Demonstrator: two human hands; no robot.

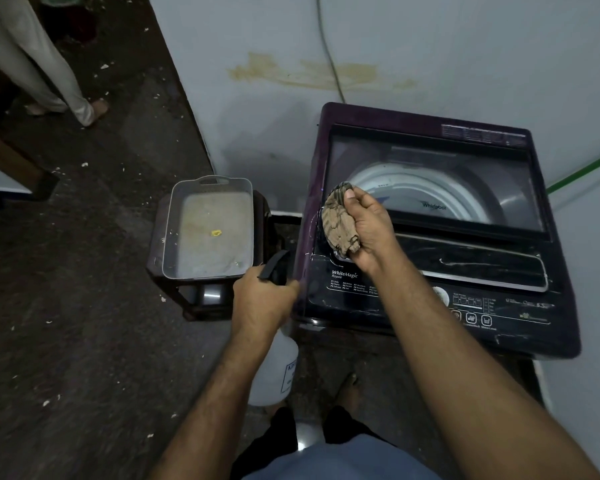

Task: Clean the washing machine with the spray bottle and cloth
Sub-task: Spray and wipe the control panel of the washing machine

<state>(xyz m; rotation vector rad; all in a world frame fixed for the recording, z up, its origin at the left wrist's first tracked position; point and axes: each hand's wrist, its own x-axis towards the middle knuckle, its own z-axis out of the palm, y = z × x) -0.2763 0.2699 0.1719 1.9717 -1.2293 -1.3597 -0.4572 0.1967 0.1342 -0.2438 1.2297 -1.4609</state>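
Right hand [368, 226] presses bunched cloth [340, 220] on washing machine [430, 244] lid, frame centre; left hand [260, 303] clasps spray bottle [274, 368], grip curled round its neck.

There is one washing machine [433, 230], one spray bottle [274, 368], one cloth [340, 220] and one grey tray [177, 216]. Two hands show: one left hand [260, 303], one right hand [368, 226]. One stool [201, 303] carries the tray.

Just one head cam, looking steeply down and forward, close above the washer [430, 220] top, with floor [66, 271] off left.
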